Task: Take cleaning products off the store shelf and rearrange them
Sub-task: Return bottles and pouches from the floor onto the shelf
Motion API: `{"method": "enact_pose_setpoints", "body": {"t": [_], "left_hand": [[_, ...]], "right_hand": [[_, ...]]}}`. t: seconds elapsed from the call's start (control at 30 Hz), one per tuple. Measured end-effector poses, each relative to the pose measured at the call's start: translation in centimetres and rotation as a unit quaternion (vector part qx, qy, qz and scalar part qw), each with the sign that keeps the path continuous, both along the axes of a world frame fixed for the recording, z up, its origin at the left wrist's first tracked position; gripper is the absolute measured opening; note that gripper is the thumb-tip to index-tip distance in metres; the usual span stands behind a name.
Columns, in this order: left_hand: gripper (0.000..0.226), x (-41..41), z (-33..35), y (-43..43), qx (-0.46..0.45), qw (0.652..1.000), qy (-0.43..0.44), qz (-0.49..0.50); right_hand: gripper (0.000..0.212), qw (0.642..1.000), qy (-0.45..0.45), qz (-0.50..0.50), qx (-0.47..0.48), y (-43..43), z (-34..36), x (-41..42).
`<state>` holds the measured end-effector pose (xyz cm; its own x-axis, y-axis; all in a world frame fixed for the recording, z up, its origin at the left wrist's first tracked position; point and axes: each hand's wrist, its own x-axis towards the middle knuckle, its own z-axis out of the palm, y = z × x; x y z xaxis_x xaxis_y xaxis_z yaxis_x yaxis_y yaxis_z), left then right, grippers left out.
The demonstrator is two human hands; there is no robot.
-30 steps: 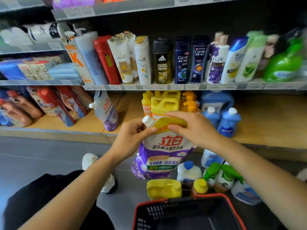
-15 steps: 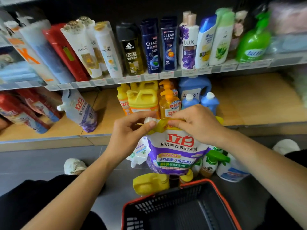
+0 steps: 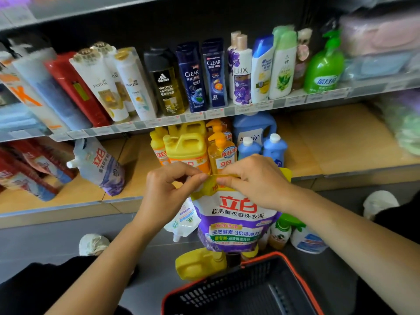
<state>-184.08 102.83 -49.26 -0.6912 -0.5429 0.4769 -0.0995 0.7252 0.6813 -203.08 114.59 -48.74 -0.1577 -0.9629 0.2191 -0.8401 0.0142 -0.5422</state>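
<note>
Count-wise: one purple-and-white detergent pouch [image 3: 234, 226] in hand, one matching pouch [image 3: 100, 167] leaning on the lower shelf up and left of the basket [image 3: 216, 292]. There are also two small blue bottles [image 3: 248, 147] [image 3: 273, 146] on that shelf straight beyond the basket, and one yellow jug [image 3: 200, 263] lying on the floor just past the basket's far rim. The left hand [image 3: 168, 189] and right hand [image 3: 252, 180] each pinch the detergent pouch's yellow top edge, thumb and forefinger clamped on it, the two hands nearly meeting. It hangs upright just above the basket's far rim.
</note>
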Motion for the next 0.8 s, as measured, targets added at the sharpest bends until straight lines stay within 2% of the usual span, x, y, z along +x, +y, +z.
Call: {"method": "enact_pose_setpoints", "body": {"t": [0.17,0.27,0.37,0.43,0.53,0.67,0.73,0.8], "left_hand": [[0.014,0.2,0.3,-0.4,-0.061,0.996,0.008,-0.064],[0.018,0.0,0.0,-0.3,-0.075,0.996,0.029,-0.050],[0.034,-0.2,-0.3,-0.1,0.046,0.998,0.030,-0.042],[0.034,-0.6,-0.5,0.0,0.118,0.992,0.005,-0.054],[0.028,-1.0,-0.9,0.4,0.156,0.986,0.004,-0.057],[0.032,-1.2,-1.0,0.0,0.211,0.975,0.032,-0.056],[0.025,-1.3,-1.3,-0.5,0.250,0.967,0.042,-0.039],[0.015,-1.4,-1.6,-0.7,0.244,0.969,0.038,-0.028]], "right_hand": [[0.024,0.998,-0.065,-0.009,0.002,-0.1,-0.2,-0.6],[0.035,0.995,-0.103,-0.006,-0.011,-0.3,-0.2,-0.9],[0.036,0.994,-0.103,0.007,-0.019,-0.3,-0.2,-0.8],[0.036,0.995,-0.095,0.021,-0.027,-0.3,-0.1,-0.7],[0.036,0.992,-0.115,0.027,-0.041,-0.3,-0.2,-1.0],[0.036,0.987,-0.154,0.011,-0.053,-0.3,-0.4,-1.5],[0.042,0.979,-0.190,0.002,-0.072,-0.3,-0.2,-1.9],[0.046,0.972,-0.223,-0.002,-0.079,-0.3,0.0,-2.0]]}}
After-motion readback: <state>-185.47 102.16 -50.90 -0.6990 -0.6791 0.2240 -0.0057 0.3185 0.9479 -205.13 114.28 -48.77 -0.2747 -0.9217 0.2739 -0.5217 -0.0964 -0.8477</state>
